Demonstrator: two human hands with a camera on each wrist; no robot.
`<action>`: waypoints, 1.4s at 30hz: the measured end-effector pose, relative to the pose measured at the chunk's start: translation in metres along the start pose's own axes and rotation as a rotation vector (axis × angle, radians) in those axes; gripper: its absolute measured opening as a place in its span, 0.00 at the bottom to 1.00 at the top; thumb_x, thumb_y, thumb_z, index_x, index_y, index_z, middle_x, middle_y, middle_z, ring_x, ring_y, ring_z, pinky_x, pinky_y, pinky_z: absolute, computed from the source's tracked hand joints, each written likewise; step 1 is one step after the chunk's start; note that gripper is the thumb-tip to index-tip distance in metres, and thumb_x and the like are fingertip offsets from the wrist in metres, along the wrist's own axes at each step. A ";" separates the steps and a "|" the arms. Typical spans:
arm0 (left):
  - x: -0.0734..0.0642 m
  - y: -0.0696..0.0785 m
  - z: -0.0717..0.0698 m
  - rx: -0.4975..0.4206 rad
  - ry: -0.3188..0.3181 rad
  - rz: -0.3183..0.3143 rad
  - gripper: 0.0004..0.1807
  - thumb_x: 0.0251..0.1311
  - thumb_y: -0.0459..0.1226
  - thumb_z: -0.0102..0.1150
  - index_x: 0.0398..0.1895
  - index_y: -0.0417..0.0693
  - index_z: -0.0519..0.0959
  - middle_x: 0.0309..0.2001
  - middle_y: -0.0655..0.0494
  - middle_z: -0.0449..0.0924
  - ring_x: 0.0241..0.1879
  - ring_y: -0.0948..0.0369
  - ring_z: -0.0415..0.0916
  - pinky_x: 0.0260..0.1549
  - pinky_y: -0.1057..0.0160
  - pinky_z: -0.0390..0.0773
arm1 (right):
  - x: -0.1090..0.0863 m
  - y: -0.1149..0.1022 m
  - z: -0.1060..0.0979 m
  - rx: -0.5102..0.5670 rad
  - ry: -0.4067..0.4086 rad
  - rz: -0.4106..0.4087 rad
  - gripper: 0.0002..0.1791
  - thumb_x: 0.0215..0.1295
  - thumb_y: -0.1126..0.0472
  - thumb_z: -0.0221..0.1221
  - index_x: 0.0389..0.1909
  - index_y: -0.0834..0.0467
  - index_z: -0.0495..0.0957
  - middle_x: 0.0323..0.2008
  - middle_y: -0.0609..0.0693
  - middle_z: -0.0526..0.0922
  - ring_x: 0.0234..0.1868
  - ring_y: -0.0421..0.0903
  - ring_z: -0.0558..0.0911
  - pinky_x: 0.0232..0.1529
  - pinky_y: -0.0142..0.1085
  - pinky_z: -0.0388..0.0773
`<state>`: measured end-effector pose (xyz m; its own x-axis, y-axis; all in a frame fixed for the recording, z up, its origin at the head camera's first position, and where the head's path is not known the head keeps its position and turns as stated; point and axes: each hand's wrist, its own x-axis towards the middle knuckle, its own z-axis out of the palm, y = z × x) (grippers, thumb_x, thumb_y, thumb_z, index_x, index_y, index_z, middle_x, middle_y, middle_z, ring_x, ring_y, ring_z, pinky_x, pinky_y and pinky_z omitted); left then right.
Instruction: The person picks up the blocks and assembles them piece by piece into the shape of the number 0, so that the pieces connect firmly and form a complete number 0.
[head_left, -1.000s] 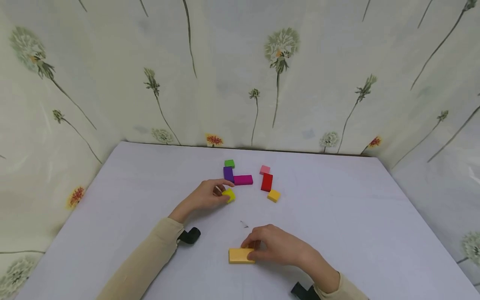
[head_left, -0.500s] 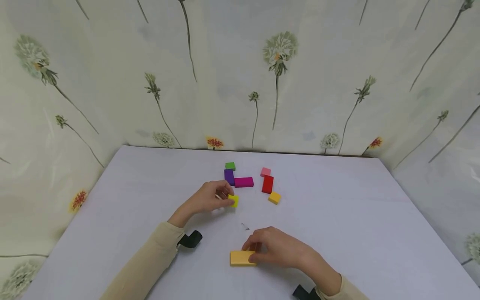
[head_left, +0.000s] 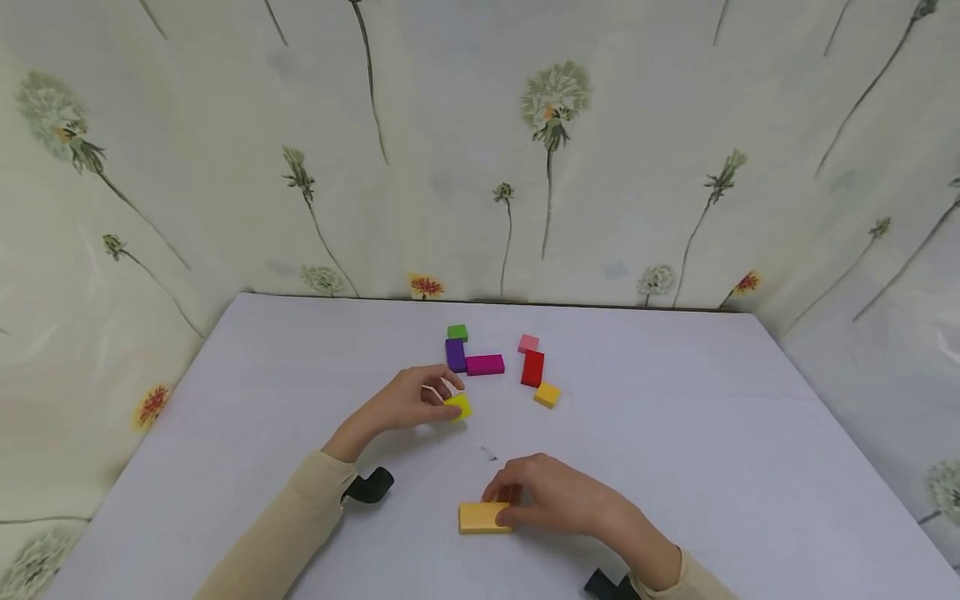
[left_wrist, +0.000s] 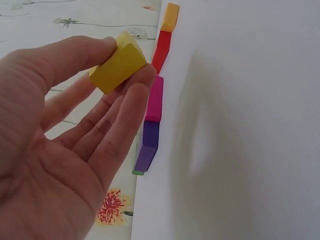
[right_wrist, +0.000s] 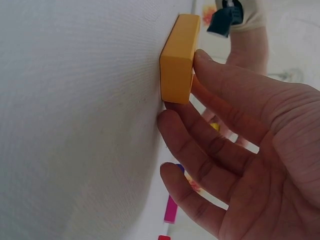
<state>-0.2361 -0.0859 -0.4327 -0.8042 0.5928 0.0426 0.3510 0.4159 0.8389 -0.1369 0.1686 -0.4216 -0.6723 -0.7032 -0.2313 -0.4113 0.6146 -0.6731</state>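
Observation:
My left hand (head_left: 408,398) pinches a small yellow block (left_wrist: 120,67) between thumb and fingertips. In the left wrist view the block is tilted and held off the white tabletop, with a shadow below. Nearer to me, my right hand (head_left: 555,494) has its thumb and fingers on the right end of a longer orange-yellow block (head_left: 480,518), which lies flat on the table. The right wrist view shows the thumb tip against that block (right_wrist: 180,60) and the index finger partly hidden behind it; the other fingers are loosely bent beside it.
Beyond the left hand lie a green block (head_left: 457,332), a purple block (head_left: 455,356) and a magenta block (head_left: 485,365), close together. To their right, a pink block (head_left: 528,342), red block (head_left: 532,368) and orange block (head_left: 547,395) form a row. A flowered curtain (head_left: 450,167) borders the table (head_left: 675,450).
The left hand has drawn slightly toward me with the yellow block, which has turned between its fingers. The right hand and the orange-yellow block stay in place.

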 end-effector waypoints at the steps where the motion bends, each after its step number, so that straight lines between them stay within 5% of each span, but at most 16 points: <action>1: -0.002 0.000 -0.001 0.000 -0.010 0.000 0.16 0.58 0.36 0.68 0.49 0.43 0.79 0.38 0.55 0.79 0.35 0.60 0.79 0.36 0.64 0.80 | 0.000 0.000 0.000 -0.001 -0.001 -0.001 0.13 0.62 0.55 0.67 0.47 0.48 0.84 0.38 0.32 0.81 0.36 0.31 0.77 0.44 0.31 0.76; 5: -0.008 0.000 -0.004 -0.003 -0.028 0.012 0.16 0.62 0.36 0.64 0.53 0.44 0.79 0.40 0.53 0.78 0.34 0.58 0.81 0.33 0.63 0.80 | -0.001 -0.001 0.000 -0.014 0.004 -0.002 0.13 0.62 0.56 0.67 0.47 0.48 0.84 0.38 0.32 0.80 0.36 0.31 0.77 0.45 0.32 0.76; 17: -0.022 0.008 -0.008 0.003 0.035 0.003 0.11 0.56 0.38 0.71 0.34 0.46 0.78 0.32 0.58 0.80 0.33 0.61 0.77 0.38 0.64 0.79 | -0.001 -0.002 -0.001 -0.035 0.008 0.001 0.14 0.62 0.55 0.67 0.48 0.49 0.84 0.38 0.32 0.80 0.36 0.31 0.76 0.44 0.32 0.75; 26: -0.036 0.010 -0.008 -0.050 -0.035 -0.040 0.17 0.61 0.39 0.66 0.52 0.42 0.80 0.36 0.55 0.79 0.33 0.55 0.80 0.31 0.63 0.78 | 0.001 0.000 -0.002 -0.043 0.010 -0.007 0.15 0.62 0.55 0.67 0.49 0.49 0.83 0.37 0.32 0.80 0.36 0.32 0.76 0.42 0.31 0.75; 42: -0.061 0.007 -0.003 -0.037 -0.163 -0.037 0.14 0.60 0.39 0.67 0.46 0.43 0.83 0.34 0.57 0.81 0.35 0.58 0.77 0.31 0.64 0.78 | -0.001 0.001 0.001 -0.022 0.008 0.004 0.15 0.62 0.56 0.66 0.50 0.50 0.83 0.36 0.33 0.79 0.36 0.32 0.76 0.42 0.31 0.75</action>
<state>-0.1864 -0.1211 -0.4277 -0.7268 0.6828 -0.0745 0.3026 0.4156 0.8577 -0.1363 0.1691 -0.4226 -0.6789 -0.6978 -0.2282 -0.4221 0.6253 -0.6564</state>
